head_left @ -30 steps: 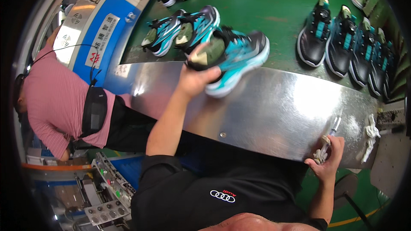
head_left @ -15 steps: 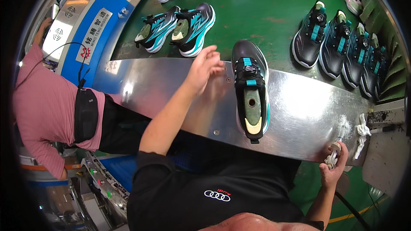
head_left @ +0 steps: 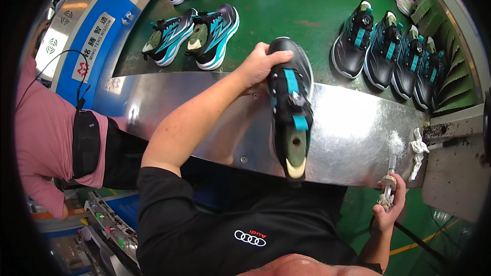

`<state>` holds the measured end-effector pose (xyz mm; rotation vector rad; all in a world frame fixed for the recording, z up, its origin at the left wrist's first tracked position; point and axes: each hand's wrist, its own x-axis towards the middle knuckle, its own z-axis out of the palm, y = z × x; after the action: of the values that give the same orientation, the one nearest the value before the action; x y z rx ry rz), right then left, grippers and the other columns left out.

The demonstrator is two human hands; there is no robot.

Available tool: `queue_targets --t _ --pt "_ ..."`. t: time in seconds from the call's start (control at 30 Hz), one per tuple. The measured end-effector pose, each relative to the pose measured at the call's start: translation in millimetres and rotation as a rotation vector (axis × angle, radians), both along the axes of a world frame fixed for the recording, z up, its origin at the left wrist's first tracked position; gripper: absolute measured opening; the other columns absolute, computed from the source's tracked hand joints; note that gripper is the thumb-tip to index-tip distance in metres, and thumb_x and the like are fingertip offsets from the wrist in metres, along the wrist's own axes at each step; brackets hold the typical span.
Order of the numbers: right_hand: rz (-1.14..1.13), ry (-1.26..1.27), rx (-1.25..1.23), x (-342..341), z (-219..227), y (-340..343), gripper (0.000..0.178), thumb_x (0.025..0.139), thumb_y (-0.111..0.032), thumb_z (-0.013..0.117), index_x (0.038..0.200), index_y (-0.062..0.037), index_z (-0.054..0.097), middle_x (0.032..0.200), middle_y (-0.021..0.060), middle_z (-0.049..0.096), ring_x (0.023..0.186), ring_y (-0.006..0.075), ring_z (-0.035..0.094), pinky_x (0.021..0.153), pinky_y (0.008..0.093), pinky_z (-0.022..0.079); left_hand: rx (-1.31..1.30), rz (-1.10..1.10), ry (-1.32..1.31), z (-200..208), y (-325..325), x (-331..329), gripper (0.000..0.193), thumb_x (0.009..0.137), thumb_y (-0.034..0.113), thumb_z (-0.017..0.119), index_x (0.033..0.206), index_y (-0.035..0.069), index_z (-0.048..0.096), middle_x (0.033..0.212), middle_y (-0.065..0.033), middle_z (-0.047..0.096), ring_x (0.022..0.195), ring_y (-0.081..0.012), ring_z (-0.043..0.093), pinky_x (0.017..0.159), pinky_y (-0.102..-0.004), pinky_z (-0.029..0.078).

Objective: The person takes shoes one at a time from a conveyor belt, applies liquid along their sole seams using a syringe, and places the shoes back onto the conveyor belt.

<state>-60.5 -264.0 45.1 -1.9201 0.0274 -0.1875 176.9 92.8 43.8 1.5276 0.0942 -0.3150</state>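
My left hand [head_left: 258, 64] grips the toe of a black and teal sneaker [head_left: 290, 105] that lies along the shiny metal ledge [head_left: 353, 138], heel toward me, opening up. My right hand [head_left: 388, 207] is at the ledge's near right corner, closed on a small brush-like tool [head_left: 389, 174] that points up at the metal. A white rag [head_left: 418, 149] lies just right of the tool.
A green conveyor [head_left: 296, 10] carries two teal sneakers [head_left: 197, 33] at the left and a row of several black ones [head_left: 394, 53] at the right. A person in a pink shirt [head_left: 43, 138] stands to my left by a blue machine [head_left: 94, 46].
The sneaker has been pulled from the belt's edge onto the metal ledge and turned heel toward me. My right hand with the tool has stayed at the ledge's right corner.
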Motion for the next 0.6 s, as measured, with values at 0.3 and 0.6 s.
queue_targets --t 0.3,0.6 --pt "0.283 0.004 0.392 38.1 30.4 32.6 0.111 0.047 -0.063 0.081 0.125 0.0016 0.036 0.106 0.0103 0.047 0.09 0.0197 0.053 0.079 0.0308 0.045 -0.759 -0.009 -0.27 18.9 -6.4 -70.1 0.057 0.075 0.018 0.068 0.123 0.0 0.045 0.109 -0.014 0.06 0.098 -0.0234 0.061 0.088 -0.0352 0.05" --pt "0.803 -0.135 0.932 92.1 85.9 114.4 0.082 0.066 -0.067 0.067 0.114 -0.0039 0.047 0.082 0.0172 0.06 0.085 0.0237 0.051 0.079 0.0322 0.039 -0.658 -0.132 -0.337 10.7 13.1 -88.6 0.071 0.065 0.017 0.078 0.124 0.006 0.039 0.11 -0.0085 0.054 0.103 -0.0192 0.055 0.091 -0.0347 0.044"
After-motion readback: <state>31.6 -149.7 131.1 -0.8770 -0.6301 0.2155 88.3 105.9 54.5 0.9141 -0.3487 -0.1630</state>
